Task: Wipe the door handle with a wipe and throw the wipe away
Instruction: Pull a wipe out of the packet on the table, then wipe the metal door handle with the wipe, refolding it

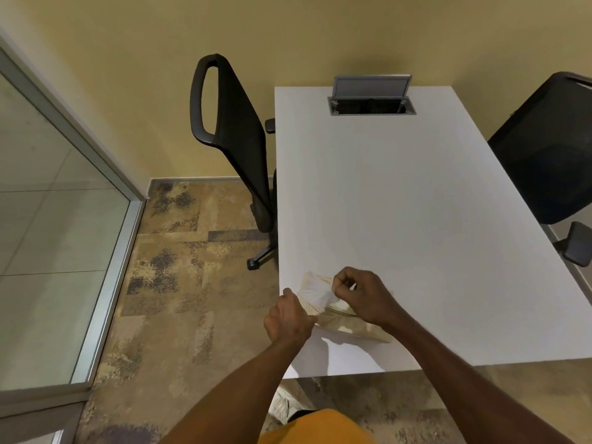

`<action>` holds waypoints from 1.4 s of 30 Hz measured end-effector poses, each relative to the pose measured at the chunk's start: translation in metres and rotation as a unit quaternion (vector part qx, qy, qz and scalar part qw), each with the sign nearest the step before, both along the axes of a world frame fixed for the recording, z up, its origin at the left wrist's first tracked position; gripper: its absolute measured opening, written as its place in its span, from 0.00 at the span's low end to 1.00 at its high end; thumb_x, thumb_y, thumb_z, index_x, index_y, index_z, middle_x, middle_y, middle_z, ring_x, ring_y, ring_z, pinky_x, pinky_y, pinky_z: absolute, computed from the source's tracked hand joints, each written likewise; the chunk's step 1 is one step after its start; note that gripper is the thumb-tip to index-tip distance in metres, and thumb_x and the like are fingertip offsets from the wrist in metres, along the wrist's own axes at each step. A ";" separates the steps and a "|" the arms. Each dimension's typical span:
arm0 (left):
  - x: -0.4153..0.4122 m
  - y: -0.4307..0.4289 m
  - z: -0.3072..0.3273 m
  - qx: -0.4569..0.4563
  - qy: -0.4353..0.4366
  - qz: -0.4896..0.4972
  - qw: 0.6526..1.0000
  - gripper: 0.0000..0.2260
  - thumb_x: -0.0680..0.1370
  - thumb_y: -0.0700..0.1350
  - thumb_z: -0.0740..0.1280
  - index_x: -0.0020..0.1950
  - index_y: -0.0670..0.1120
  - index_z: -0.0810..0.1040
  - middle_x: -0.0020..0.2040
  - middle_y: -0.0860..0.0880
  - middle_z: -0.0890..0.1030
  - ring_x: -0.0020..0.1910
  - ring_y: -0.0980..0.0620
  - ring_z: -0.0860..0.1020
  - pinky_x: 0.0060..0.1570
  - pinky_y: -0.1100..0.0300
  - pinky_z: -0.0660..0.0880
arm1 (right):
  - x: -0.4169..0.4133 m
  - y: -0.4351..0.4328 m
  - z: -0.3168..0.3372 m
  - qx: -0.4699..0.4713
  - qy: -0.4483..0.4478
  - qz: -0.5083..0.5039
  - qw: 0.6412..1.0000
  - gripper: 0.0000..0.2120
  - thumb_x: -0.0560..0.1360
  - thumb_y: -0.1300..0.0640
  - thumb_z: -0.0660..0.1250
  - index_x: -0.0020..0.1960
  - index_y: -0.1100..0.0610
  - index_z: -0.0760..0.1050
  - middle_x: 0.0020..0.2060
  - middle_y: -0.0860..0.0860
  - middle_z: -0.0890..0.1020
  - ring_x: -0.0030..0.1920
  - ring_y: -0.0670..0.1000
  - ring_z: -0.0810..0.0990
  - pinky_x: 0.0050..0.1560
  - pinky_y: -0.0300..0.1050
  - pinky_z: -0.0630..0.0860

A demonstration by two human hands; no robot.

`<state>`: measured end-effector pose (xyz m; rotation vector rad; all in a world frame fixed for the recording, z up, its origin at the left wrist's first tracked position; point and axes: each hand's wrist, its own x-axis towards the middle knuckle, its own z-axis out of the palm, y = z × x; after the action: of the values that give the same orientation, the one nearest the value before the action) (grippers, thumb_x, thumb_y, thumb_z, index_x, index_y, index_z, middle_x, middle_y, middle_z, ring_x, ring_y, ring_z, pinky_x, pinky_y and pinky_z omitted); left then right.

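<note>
A beige pack of wipes lies at the near left corner of the white table. My left hand grips the pack's left end and holds it down. My right hand pinches a white wipe that sticks up out of the pack's opening. A glass door with a metal frame stands at the left; no door handle shows in this view. No bin is in view.
A black office chair stands at the table's left side and another at its right. A grey cable box with its lid raised is set into the table's far end. Patterned carpet covers the floor.
</note>
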<state>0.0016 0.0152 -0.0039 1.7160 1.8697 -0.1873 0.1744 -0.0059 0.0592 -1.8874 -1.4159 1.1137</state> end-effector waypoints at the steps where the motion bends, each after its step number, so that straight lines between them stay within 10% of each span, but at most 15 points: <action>1: -0.003 0.000 0.001 -0.006 -0.010 0.010 1.000 0.33 0.77 0.61 0.82 0.73 0.46 0.74 0.68 0.45 0.85 0.67 0.43 0.85 0.61 0.50 0.82 | -0.003 0.004 0.008 -0.001 0.030 0.005 1.000 0.08 0.79 0.64 0.70 0.42 0.54 0.82 0.38 0.45 0.85 0.39 0.43 0.80 0.42 0.37 0.76; 7: -0.026 0.001 0.012 -0.029 -0.200 0.178 0.963 0.12 0.81 0.52 0.80 0.55 0.46 0.84 0.53 0.47 0.87 0.53 0.45 0.86 0.48 0.49 0.81 | -0.029 0.025 0.024 -0.009 0.125 0.048 0.991 0.16 0.79 0.66 0.67 0.38 0.49 0.83 0.37 0.46 0.84 0.38 0.45 0.81 0.42 0.42 0.79; 13: -0.076 -0.002 0.050 -0.036 -0.474 0.440 0.762 0.14 0.90 0.47 0.64 0.59 0.44 0.88 0.49 0.43 0.93 0.49 0.44 0.92 0.44 0.56 0.86 | -0.077 0.050 0.014 -0.014 0.130 0.110 0.985 0.12 0.80 0.63 0.68 0.42 0.52 0.85 0.39 0.49 0.86 0.40 0.46 0.82 0.42 0.44 0.81; 18: -0.125 -0.012 0.070 0.009 -0.521 0.534 0.666 0.23 0.88 0.64 0.65 0.58 0.47 0.90 0.49 0.45 0.93 0.47 0.48 0.90 0.49 0.52 0.86 | -0.132 0.071 0.012 -0.021 0.127 0.195 0.972 0.10 0.79 0.61 0.70 0.42 0.51 0.85 0.39 0.46 0.87 0.39 0.43 0.83 0.41 0.37 0.82; 26: -0.211 -0.054 0.086 0.153 -0.551 0.596 0.563 0.06 0.85 0.42 0.75 0.55 0.41 0.90 0.49 0.41 0.93 0.43 0.49 0.91 0.44 0.58 0.88 | -0.240 0.076 0.012 -0.048 0.174 0.290 0.940 0.05 0.80 0.62 0.72 0.47 0.59 0.85 0.42 0.52 0.88 0.43 0.47 0.84 0.43 0.43 0.81; 30: -0.261 -0.082 0.084 0.225 -0.519 0.604 0.561 0.05 0.85 0.40 0.74 0.59 0.42 0.88 0.52 0.40 0.93 0.53 0.38 0.92 0.57 0.42 0.88 | -0.312 0.065 0.014 -0.103 0.271 0.245 0.925 0.18 0.76 0.49 0.77 0.50 0.65 0.84 0.40 0.55 0.88 0.41 0.50 0.85 0.40 0.44 0.81; 42: -0.416 -0.161 0.096 0.273 -0.477 0.621 0.559 0.09 0.84 0.38 0.75 0.63 0.46 0.89 0.54 0.46 0.93 0.52 0.45 0.93 0.51 0.52 0.89 | -0.488 0.012 0.024 -0.249 0.338 0.355 0.835 0.24 0.68 0.55 0.82 0.61 0.61 0.84 0.56 0.64 0.89 0.51 0.60 0.88 0.54 0.58 0.83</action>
<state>-0.4147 -0.1459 0.0923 0.0968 1.7258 1.6503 -0.3135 0.0065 0.0835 -0.9683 -1.4784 2.4097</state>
